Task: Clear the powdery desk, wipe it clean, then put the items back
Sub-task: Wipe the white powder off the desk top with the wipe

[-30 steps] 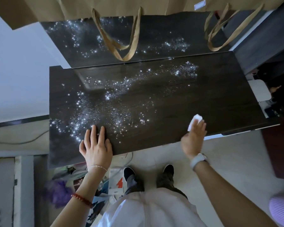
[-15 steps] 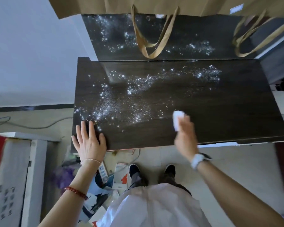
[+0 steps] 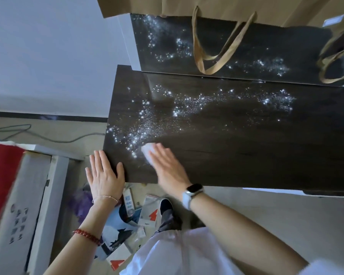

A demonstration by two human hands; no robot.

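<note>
A dark wooden desk [image 3: 246, 151] carries white powder [image 3: 147, 128] strewn from its left side toward the back right. My right hand [image 3: 168, 167] lies flat on a white tissue [image 3: 147, 151] near the front left, fingers straight, pressing it onto the powder's edge. My left hand [image 3: 104, 173] rests flat with spread fingers on the desk's front left corner. A raised back shelf [image 3: 246, 42] is powdered too.
Brown paper bags [image 3: 222, 6] stand on the back shelf, their handles [image 3: 216, 48] hanging over it. Under the desk's left end, books and packets [image 3: 131, 215] lie on the floor. A white box [image 3: 28, 195] stands at the left, a cable [image 3: 48, 135] behind it.
My right hand has swept the tissue from the front right of the desk leftward to the powder near the left corner. The view has shifted left; my left hand stays at the corner.
</note>
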